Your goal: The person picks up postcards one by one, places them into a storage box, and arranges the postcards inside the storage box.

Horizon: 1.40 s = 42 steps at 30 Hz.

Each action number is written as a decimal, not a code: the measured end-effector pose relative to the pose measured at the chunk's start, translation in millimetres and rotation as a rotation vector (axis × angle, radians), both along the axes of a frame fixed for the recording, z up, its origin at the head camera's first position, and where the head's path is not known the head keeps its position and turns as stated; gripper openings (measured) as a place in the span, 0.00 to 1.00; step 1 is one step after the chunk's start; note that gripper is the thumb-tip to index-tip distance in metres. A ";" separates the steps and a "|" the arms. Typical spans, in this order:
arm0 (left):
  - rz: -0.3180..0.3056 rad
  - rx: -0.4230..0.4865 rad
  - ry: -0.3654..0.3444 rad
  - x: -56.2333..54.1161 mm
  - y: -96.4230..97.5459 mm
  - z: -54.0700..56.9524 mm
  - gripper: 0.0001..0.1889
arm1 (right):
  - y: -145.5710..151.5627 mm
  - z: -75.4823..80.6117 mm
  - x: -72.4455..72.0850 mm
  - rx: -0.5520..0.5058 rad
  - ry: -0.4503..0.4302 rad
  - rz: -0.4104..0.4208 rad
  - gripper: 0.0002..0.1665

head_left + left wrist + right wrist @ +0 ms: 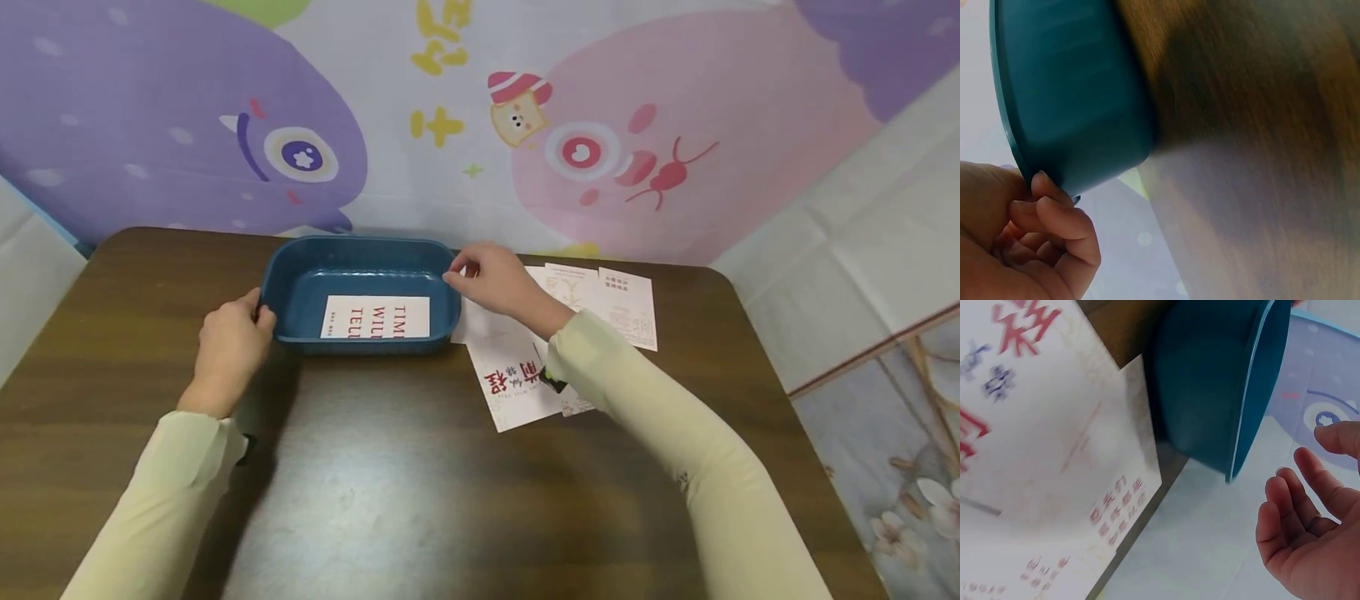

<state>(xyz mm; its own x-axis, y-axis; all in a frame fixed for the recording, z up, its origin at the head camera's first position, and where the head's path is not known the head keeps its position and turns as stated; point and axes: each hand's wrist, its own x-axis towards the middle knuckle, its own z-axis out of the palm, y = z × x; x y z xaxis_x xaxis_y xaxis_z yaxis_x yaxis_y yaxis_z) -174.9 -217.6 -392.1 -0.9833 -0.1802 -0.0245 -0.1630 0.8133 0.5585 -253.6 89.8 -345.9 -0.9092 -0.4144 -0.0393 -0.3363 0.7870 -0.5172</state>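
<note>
Tray [307,287], in the head view, sits at the far edge of the counter [360,500] with one printed card [375,318] inside; left grip [232,343] holds its left end, right grip [497,279] is by its right end, near more cards [504,396]. Left wrist: curled fingers [1069,225] pinch the tray's edge. Right wrist: relaxed fingers, apart from the tray.

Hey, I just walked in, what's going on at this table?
A person's left hand grips the left end of a blue tray near the back edge of the table. Their right hand is at the tray's other end, fingers loosely bent, not gripping it. One white card with red lettering lies in the tray. More printed sheets lie overlapping on the table, to the tray's right.
</note>
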 end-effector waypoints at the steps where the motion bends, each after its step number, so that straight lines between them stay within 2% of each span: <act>1: 0.001 0.000 -0.003 0.1 -0.5 0.0 0.25 | 3.3 0.7 0.5 0.002 -0.001 -0.009 0.16; 8: 0.002 -0.004 -0.001 0.0 -0.8 0.2 0.25 | 27.2 4.6 8.0 -0.018 -0.014 -0.066 0.16; 16: 0.001 -0.001 -0.019 0.3 0.2 0.1 0.26 | 56.7 7.6 17.8 -0.026 0.013 -0.121 0.15; 22: -0.002 -0.019 0.001 0.1 0.3 0.3 0.26 | 73.9 7.1 22.5 -0.040 0.004 -0.178 0.15; 33: -0.007 -0.011 -0.010 0.7 2.3 1.6 0.25 | 101.6 0.9 33.8 -0.005 -0.017 -0.264 0.16; 42: 0.001 -0.019 -0.039 0.1 3.2 1.2 0.26 | 123.0 -10.3 39.6 0.013 -0.022 -0.274 0.17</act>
